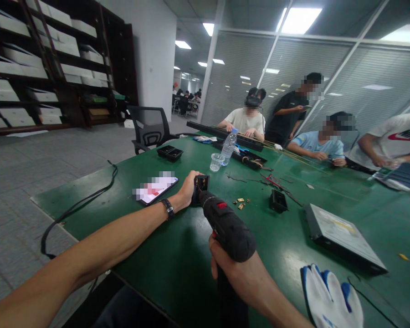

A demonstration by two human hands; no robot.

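Observation:
My right hand [233,269] is closed around the handle of a black electric screwdriver [227,225], whose nose points away from me into a small black box part [201,184]. My left hand [188,187] grips that box part from its left side and holds it on the green table [171,255]. A dark watch sits on my left wrist. A few small brass-coloured bits [241,202] lie just right of the box part. Another small black box part [278,201] stands further right.
A phone [156,189] lies left of my left hand. A flat silver drive unit [343,234] and a white-blue glove [331,298] are at the right. A water bottle [228,146], plastic cup [217,161], black trays and loose wires lie farther off. Several people work at the far side. A black cable hangs off the left edge.

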